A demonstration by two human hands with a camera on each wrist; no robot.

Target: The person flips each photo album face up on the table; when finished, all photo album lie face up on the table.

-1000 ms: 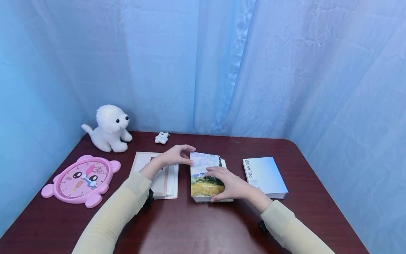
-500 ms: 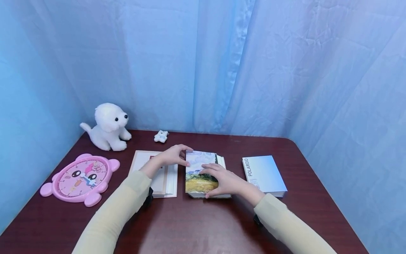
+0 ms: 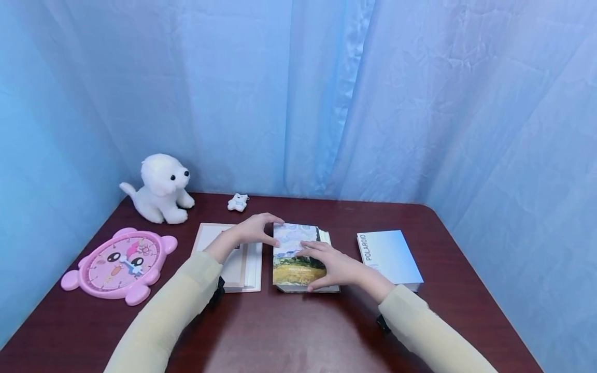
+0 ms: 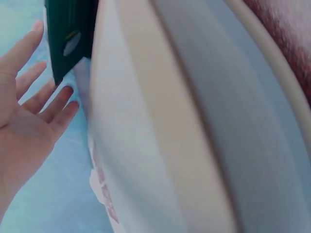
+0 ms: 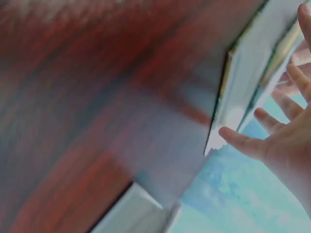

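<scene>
A thick photo album [image 3: 286, 272] with a painted landscape cover lies mid-table. My left hand [image 3: 252, 229] reaches its left side, thumb and fingertips right at the edge. In the left wrist view those fingers [image 4: 62, 119] are loosely extended beside the album's dark green spine [image 4: 68, 36]. Over the album's right part spreads my right hand [image 3: 335, 263], with its thumb at the near edge. The right wrist view has the right hand [image 5: 286, 141] with fingers apart, one fingertip by the page edges [image 5: 235, 104]. Below my left forearm lies a cream album [image 3: 252, 264], partly covered.
A blue-white album marked POLAROID [image 3: 396, 256] lies to the right, close to my right forearm. At left are a pink clock [image 3: 104, 269] and a white plush dog [image 3: 160, 191]. A small white bear figure [image 3: 238, 202] sits near the blue curtain [image 3: 233, 103].
The landscape album has shifted slightly left and away from me, its cover now slanting left over the pages. My right hand moved left with it; over the last half second little differs.
</scene>
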